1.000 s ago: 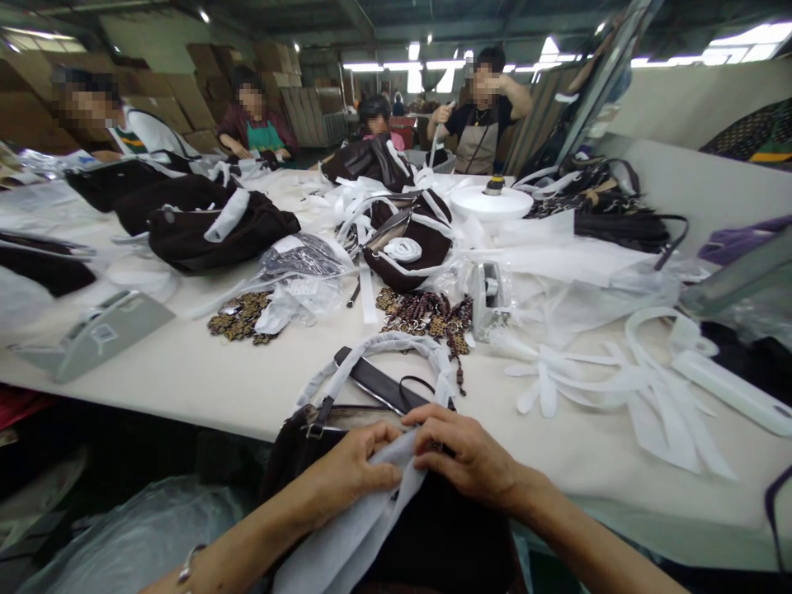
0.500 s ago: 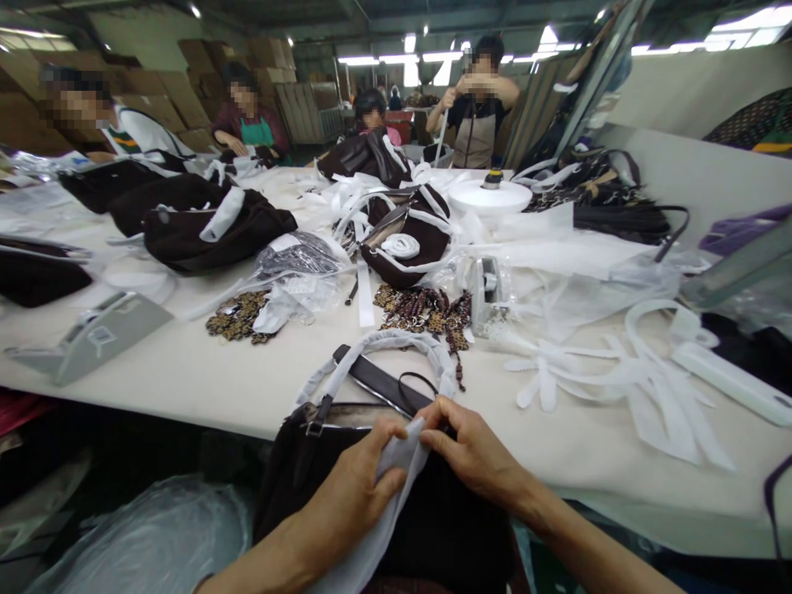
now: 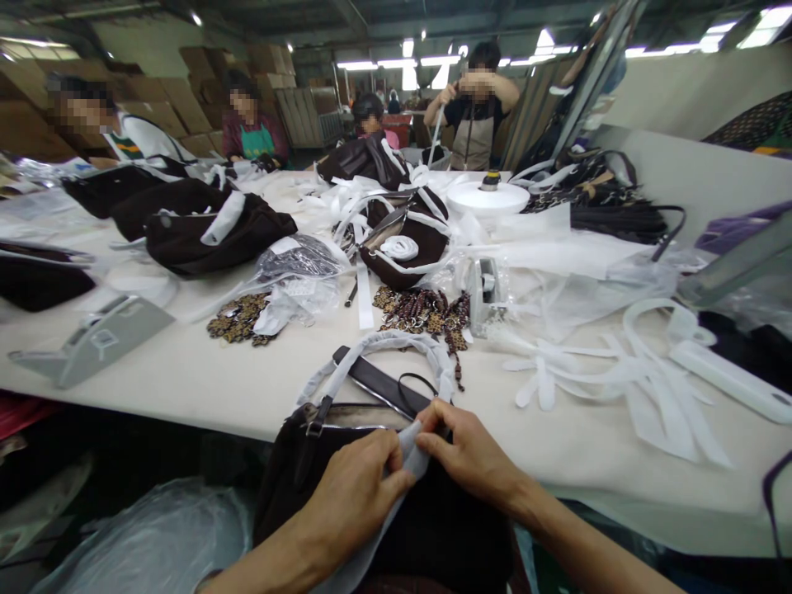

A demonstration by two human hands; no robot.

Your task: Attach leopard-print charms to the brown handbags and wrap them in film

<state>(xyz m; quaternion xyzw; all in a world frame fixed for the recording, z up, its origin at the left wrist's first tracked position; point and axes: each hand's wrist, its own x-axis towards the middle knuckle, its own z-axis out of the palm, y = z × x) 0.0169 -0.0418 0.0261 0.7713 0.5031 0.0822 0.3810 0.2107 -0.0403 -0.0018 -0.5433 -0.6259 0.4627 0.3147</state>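
A dark brown handbag (image 3: 458, 528) stands at the table's near edge in front of me, its zipped top partly open. Its arched handle (image 3: 365, 346) is wrapped in white tissue-like material. My left hand (image 3: 365, 478) is closed on a white wrapping strip (image 3: 409, 454) that runs down over the bag's front. At the strip's upper end, by the right base of the handle, my right hand (image 3: 454, 445) pinches it between thumb and fingers. Behind the bag's opening lies a black zipped strap piece (image 3: 377, 381) with a thin loop.
A grey tape dispenser (image 3: 102, 338) stands at left. Patterned charms (image 3: 426, 309) lie beyond the bag, near another brown bag (image 3: 405, 247). White strips (image 3: 619, 371) spread at right. Several co-workers, among them a person in an apron (image 3: 473, 124), are across the table.
My left hand has moved up and closed its fingers further over the white strip, nearer my right hand. My right hand stays almost in place.
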